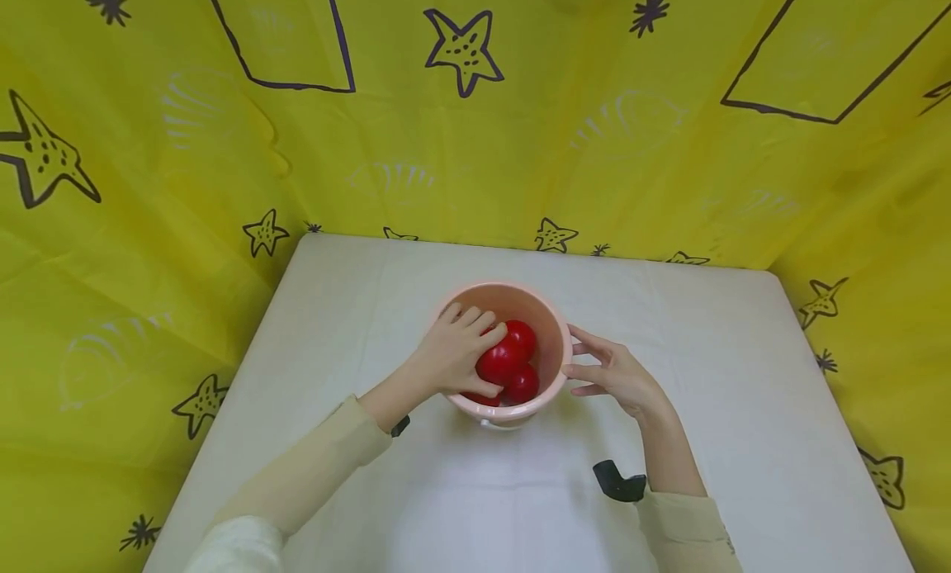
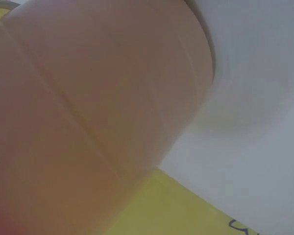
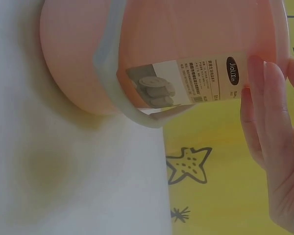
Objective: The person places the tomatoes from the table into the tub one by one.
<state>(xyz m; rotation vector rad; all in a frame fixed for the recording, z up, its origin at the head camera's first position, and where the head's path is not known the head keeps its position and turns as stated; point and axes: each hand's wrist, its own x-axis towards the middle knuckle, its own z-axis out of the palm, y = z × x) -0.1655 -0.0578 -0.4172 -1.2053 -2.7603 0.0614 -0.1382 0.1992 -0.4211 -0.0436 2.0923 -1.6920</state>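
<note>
A pink bucket [image 1: 553, 342] stands upright on the table, with several glossy red balls [image 1: 523, 383] inside. My left hand [image 1: 456, 350] reaches over the bucket's left rim, its fingers and thumb spread around a red ball [image 1: 499, 360] near the top. Part of that ball is hidden by the hand. On the other side, my right hand [image 1: 620, 375] touches the outside of the bucket near its rim with mostly straight fingers. The right wrist view shows these fingers [image 3: 272, 107] against the paper label [image 3: 186, 81]. Only the bucket's outer wall [image 2: 103, 88] fills the left wrist view.
A pale handle [image 3: 110, 63] hangs down the bucket's side. The white-covered table [image 1: 357, 309] extends around the bucket. Yellow cloth [image 1: 475, 160] with black star drawings rises behind the table and along both sides.
</note>
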